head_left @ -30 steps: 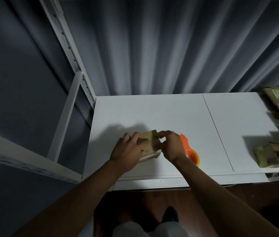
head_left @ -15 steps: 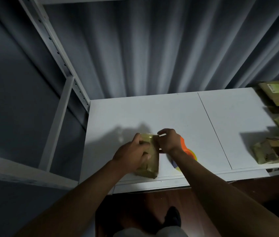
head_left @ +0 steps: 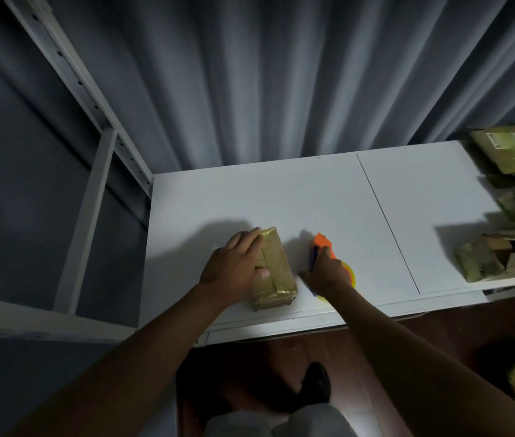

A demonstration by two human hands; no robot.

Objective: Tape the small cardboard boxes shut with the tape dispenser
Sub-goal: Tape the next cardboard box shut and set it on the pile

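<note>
You are working at the white table [head_left: 281, 197], close to its front edge and toward its left end. At the right edge a pile of cardboard boxes [head_left: 502, 247] is waiting, some with flaps hanging open, well apart from your hands.

The small cardboard box [head_left: 276, 269] is lying flat near the front edge, its long side running from front to back and a seam showing along its top. Your left hand [head_left: 234, 266] is resting over its left side, fingers reaching across the far end and the thumb pressing on the top, so you are pinning it down. Bear straight down, so the box is not sliding while the tape is drawn across it.

Just beside the box on the right, with bare table between them, the orange tape dispenser [head_left: 328, 257] is lying on the table. Your right hand [head_left: 325, 274] is lying over its handle end, fingers curling round it in what looks like a grip; how firm it is I cannot tell. Be getting the whole handle seated in your palm before lifting it. Then probably be starting the tape over the far end of the seam and pulling toward the front edge in one steady line.
</note>
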